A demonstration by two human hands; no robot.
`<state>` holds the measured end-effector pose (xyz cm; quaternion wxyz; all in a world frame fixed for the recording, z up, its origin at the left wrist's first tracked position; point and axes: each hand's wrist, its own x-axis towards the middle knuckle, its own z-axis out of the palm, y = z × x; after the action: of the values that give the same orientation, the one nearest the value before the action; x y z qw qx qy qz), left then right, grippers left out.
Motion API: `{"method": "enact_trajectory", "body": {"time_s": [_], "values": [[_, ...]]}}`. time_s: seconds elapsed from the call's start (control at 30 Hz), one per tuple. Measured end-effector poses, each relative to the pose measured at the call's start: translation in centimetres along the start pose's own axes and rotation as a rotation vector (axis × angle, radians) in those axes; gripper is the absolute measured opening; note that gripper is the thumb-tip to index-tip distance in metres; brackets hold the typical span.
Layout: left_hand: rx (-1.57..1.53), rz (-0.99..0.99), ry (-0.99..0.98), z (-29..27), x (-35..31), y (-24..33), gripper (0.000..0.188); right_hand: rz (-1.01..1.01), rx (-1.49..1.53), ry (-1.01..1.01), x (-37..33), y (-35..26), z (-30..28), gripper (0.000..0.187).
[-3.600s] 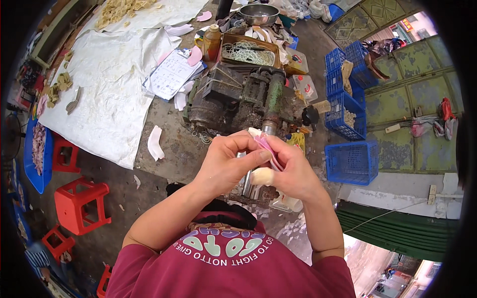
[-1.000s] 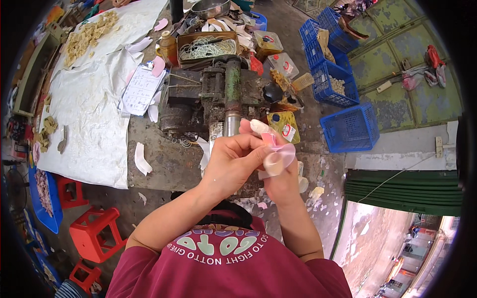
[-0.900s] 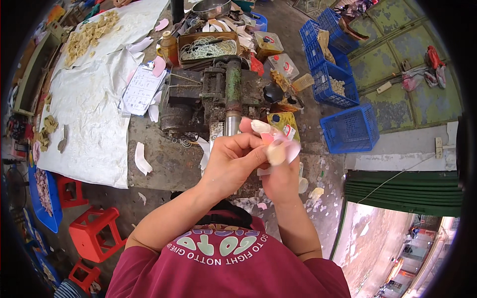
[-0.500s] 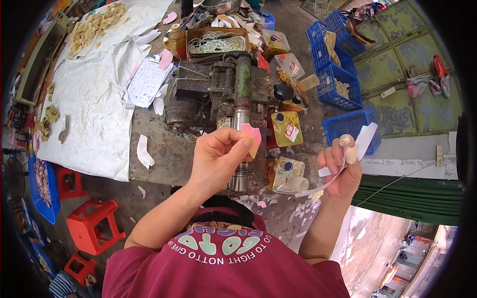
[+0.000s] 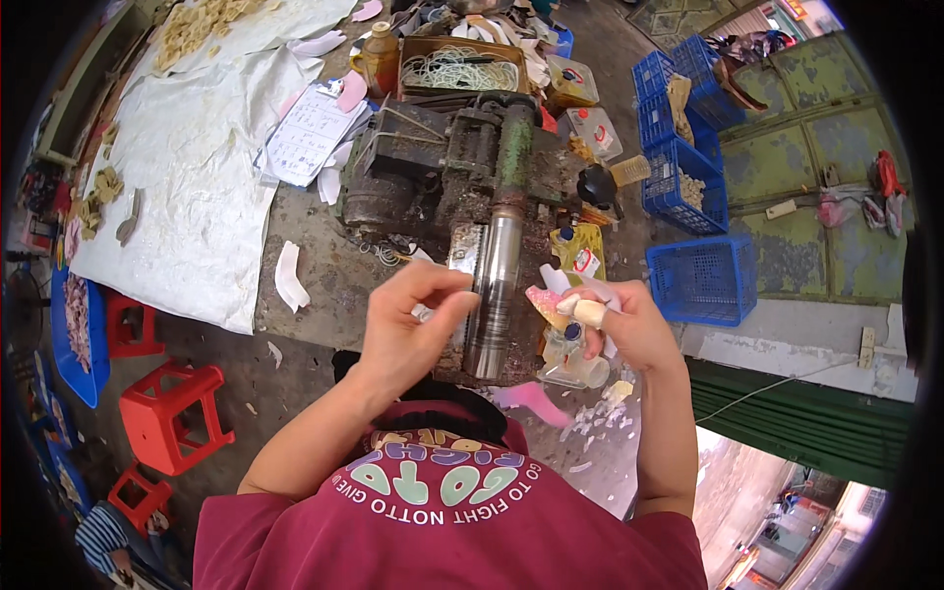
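Note:
My left hand (image 5: 408, 329) is just left of the shiny metal roller (image 5: 500, 285) of a dark, grimy machine. Its thumb and forefinger point at the roller, apart, with nothing visible between them; a small whitish bit shows behind the thumb, too unclear to name. To the right of the roller, my right hand (image 5: 629, 320) pinches a pink, yellow-edged flat piece (image 5: 544, 302) together with white strips (image 5: 580, 285). One of its fingers wears a tan cover (image 5: 591, 313). Below the roller's near end, a pink strip (image 5: 534, 401) shows blurred.
Left of the machine lie a curved white piece (image 5: 290, 278), a written sheet (image 5: 307, 135) and a white cloth (image 5: 167, 216). On the right are yellow containers (image 5: 582, 241) and blue crates (image 5: 700, 280). Red stools (image 5: 175, 418) stand at lower left; scraps (image 5: 595, 423) litter the floor.
The pink piece has passed from my left hand to my right, which has come inward toward the roller. A blurred pink strip now shows below the roller. The view has shifted slightly.

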<state>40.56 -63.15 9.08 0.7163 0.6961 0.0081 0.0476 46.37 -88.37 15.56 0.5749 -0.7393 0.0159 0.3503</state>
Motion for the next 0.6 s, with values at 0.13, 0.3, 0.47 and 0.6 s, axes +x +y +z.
{"method": "enact_trajectory", "body": {"time_s": [0.13, 0.3, 0.47, 0.6], "values": [[0.289, 0.140, 0.008, -0.5, -0.5, -2.6, 0.012, 0.103, -0.142, -0.100, 2.6, 0.9, 1.4, 0.019], [0.298, 0.068, 0.072, 0.2, -0.3, -3.5, 0.009, 0.086, -0.068, -0.004, 3.3, 0.3, 2.2, 0.018], [-0.199, -0.262, 0.248, -3.0, 0.0, -5.5, 0.006, -0.058, 0.130, 0.120, 2.1, 0.9, 1.0, 0.022], [0.010, -0.201, 0.545, -12.4, 0.9, -8.0, 0.007, -0.062, 0.289, 0.177, 1.1, 1.6, 1.5, 0.023]]}}
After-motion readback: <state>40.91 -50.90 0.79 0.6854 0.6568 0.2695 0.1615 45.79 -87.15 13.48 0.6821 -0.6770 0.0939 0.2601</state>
